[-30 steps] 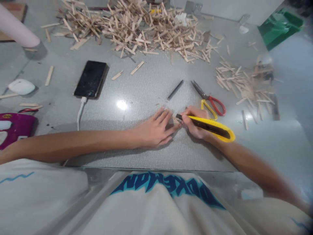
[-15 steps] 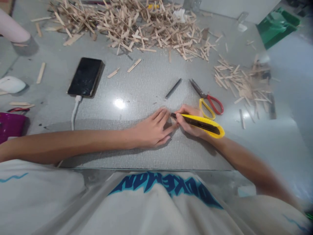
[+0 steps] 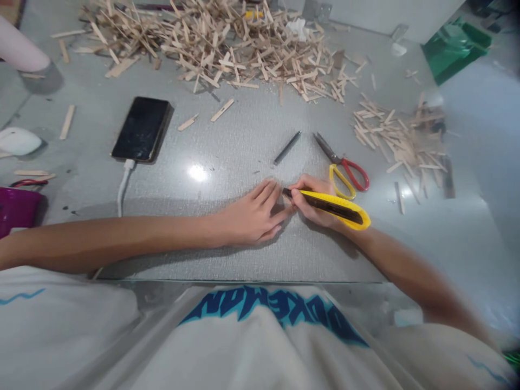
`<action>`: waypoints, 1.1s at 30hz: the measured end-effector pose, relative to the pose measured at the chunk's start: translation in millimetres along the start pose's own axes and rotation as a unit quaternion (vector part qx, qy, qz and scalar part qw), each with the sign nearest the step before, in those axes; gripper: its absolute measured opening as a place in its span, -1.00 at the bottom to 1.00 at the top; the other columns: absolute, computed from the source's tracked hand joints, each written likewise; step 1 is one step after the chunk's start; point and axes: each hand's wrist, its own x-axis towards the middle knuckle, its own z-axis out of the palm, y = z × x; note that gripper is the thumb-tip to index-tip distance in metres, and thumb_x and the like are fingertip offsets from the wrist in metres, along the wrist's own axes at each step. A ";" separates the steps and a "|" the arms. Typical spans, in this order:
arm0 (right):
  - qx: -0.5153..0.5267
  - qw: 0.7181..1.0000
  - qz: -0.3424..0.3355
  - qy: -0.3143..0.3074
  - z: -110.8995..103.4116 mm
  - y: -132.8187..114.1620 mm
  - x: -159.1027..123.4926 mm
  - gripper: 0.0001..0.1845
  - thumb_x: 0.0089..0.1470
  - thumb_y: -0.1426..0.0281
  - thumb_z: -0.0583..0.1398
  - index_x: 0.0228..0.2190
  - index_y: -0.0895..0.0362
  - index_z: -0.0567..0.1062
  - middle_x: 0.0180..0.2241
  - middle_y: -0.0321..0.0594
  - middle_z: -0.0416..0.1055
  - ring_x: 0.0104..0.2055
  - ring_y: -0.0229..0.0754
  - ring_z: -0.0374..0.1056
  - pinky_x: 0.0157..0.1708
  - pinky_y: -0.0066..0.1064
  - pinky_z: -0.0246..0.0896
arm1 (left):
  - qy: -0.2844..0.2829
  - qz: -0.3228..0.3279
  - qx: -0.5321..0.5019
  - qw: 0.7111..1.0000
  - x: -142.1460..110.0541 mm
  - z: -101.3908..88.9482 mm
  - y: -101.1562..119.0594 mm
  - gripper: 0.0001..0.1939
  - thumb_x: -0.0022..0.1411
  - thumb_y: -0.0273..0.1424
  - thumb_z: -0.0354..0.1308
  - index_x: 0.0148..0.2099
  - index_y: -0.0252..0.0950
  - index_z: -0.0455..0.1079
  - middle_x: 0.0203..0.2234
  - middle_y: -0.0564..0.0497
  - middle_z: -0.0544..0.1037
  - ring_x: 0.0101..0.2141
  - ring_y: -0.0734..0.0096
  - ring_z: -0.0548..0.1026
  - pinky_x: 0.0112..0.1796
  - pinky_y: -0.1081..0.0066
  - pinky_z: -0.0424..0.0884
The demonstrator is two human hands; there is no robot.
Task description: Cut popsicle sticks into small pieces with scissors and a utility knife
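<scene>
My right hand (image 3: 312,187) is closed around a yellow and black utility knife (image 3: 341,207), its front end pointing left and down at the table. Beside it, my left hand (image 3: 258,216) lies low on the glossy grey tabletop (image 3: 227,162), thumb and fingertips pressing down on a small piece of wooden stick (image 3: 286,195). Most of that piece is hidden by my fingers, and the blade tip is too small to make out. Just beyond the hands lie a dark pen-like rod (image 3: 287,148) and scissors (image 3: 340,162) with one red and one yellow handle.
A big heap of wooden sticks (image 3: 227,49) spreads along the back, with a smaller pile (image 3: 400,132) at right. On the left are a phone (image 3: 142,129) with a white cable (image 3: 124,187), a white mouse (image 3: 18,141) and a purple object (image 3: 18,208). A green bin (image 3: 453,51) stands far right.
The view has shifted slightly. The knife's back end has swung a little left and towards me, while both hands stay together at nearly the same spot.
</scene>
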 end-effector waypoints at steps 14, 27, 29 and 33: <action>-0.022 0.997 -0.041 -0.059 -9.8 -7.4 5.5 -0.70 0.46 0.29 0.14 -0.39 0.00 0.34 -0.47 -0.34 0.43 -0.50 -0.20 0.31 -0.42 -0.28 0.22 | 0.011 0.003 0.012 1.000 -5.6 7.7 1.0 -0.27 0.54 -0.30 0.25 0.60 -0.44 0.17 0.43 -0.63 0.38 0.46 -0.53 0.34 0.40 -0.52 0.18; -0.030 0.995 -0.068 -0.067 -6.4 5.4 8.3 -0.58 0.46 0.16 0.15 -0.46 0.05 0.37 -0.56 -0.36 0.39 -0.55 -0.26 0.29 -0.47 -0.36 0.14 | 0.033 0.030 0.100 0.994 -4.9 13.7 1.8 -0.29 0.49 -0.37 0.23 0.56 -0.53 0.22 0.29 -0.67 0.52 0.34 -0.47 0.51 0.35 -0.41 0.30; -0.046 0.996 -0.075 -0.031 -8.9 -1.0 6.2 -0.62 0.45 0.17 0.17 -0.43 0.05 0.42 -0.54 -0.35 0.43 -0.53 -0.24 0.34 -0.46 -0.37 0.19 | 0.022 0.027 0.103 0.994 -4.1 10.6 3.0 -0.27 0.51 -0.30 0.25 0.56 -0.54 0.21 0.29 -0.68 0.52 0.33 -0.47 0.52 0.34 -0.37 0.31; -0.104 0.980 -0.099 0.138 -34.6 -10.9 6.1 -0.76 0.53 0.23 0.14 -0.15 0.04 0.56 -0.45 -0.28 0.55 -0.47 -0.17 0.47 -0.40 -0.34 0.34 | -0.023 0.001 0.112 0.993 -4.5 -2.8 0.7 -0.42 0.56 -0.36 0.20 0.52 -0.41 0.33 0.21 -0.52 0.62 0.25 -0.31 0.59 0.34 -0.24 0.34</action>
